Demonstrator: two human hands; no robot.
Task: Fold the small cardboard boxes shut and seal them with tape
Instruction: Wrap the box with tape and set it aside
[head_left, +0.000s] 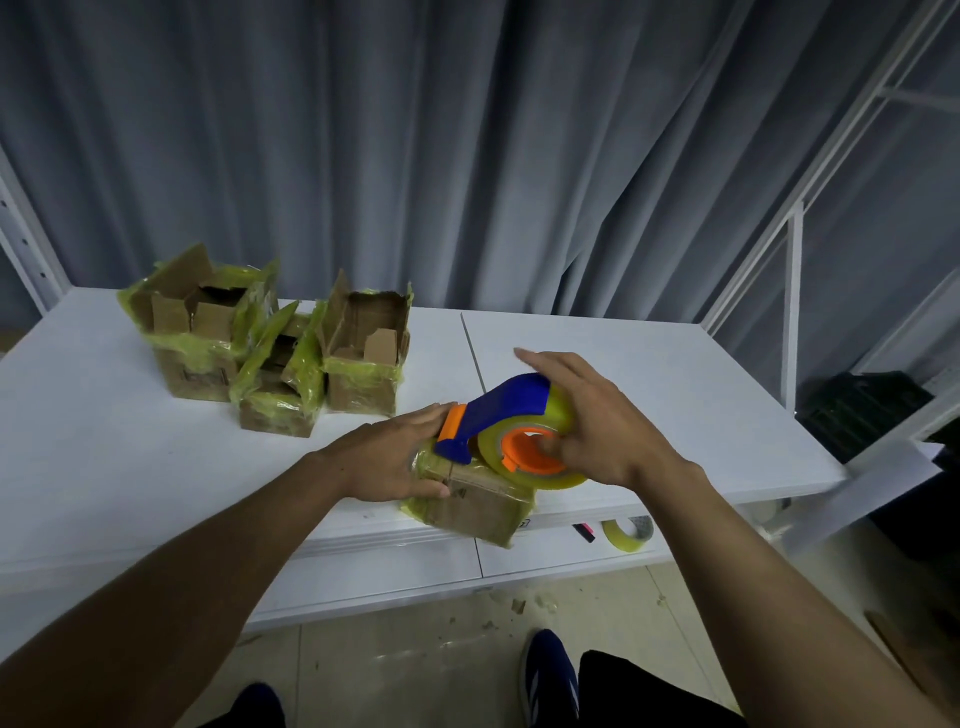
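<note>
A small closed cardboard box (475, 506), wrapped in yellowish tape, sits at the table's front edge. My left hand (397, 457) holds its left side, thumb along the front and fingers over the top. My right hand (597, 426) grips a blue and orange tape dispenser (501, 415) with a roll of yellowish tape (540, 470); its thumb is in the orange hub. The dispenser's orange nose rests on top of the box beside my left fingers. Three open boxes (275, 353) with upright taped flaps stand at the back left.
The white table (675, 395) has a seam down its middle. On a lower shelf under the front edge lie a spare tape roll (627, 534) and a dark marker (584, 532). A white metal rack (795, 291) stands at the right. Grey curtains hang behind.
</note>
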